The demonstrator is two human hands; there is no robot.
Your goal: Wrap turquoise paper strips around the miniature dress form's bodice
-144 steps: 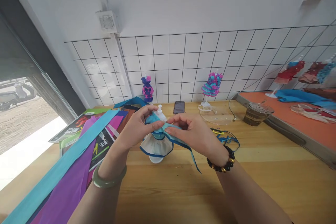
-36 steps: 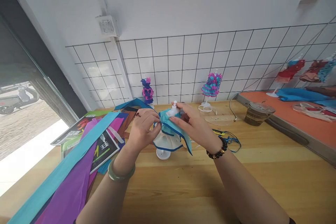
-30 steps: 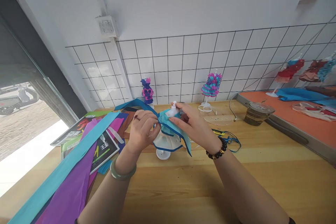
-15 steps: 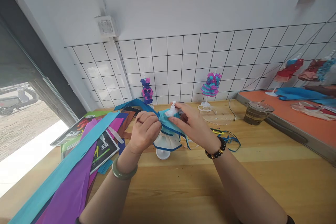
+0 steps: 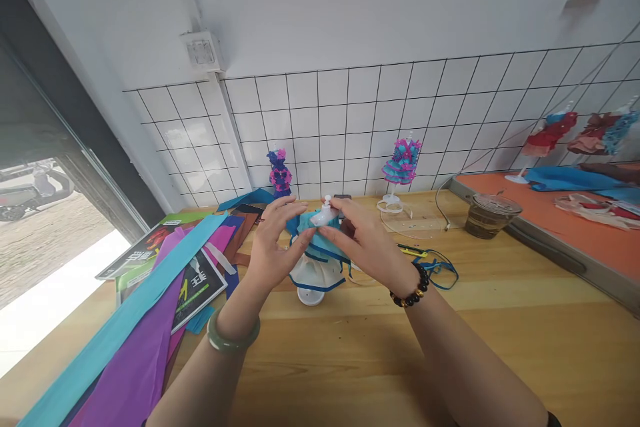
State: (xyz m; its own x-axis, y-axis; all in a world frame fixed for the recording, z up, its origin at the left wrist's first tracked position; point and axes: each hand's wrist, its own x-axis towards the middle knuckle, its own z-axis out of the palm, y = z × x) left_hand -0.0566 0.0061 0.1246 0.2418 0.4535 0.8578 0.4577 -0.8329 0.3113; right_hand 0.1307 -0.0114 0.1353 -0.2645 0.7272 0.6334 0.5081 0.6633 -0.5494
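both hands [image 5: 273,247] cup the small mannequin [image 5: 320,240], fingers curled round it.

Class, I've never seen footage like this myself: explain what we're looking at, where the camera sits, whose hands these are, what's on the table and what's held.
This picture comes from a camera worn on a person's head, looking down at their own bare hands; there is no machine. The left hand and right hand both grip a small dress form in a teal paper dress, standing on the wooden table. Coloured paper sheets lie at left, a drink cup stands at right, two dress models near the tiled wall.
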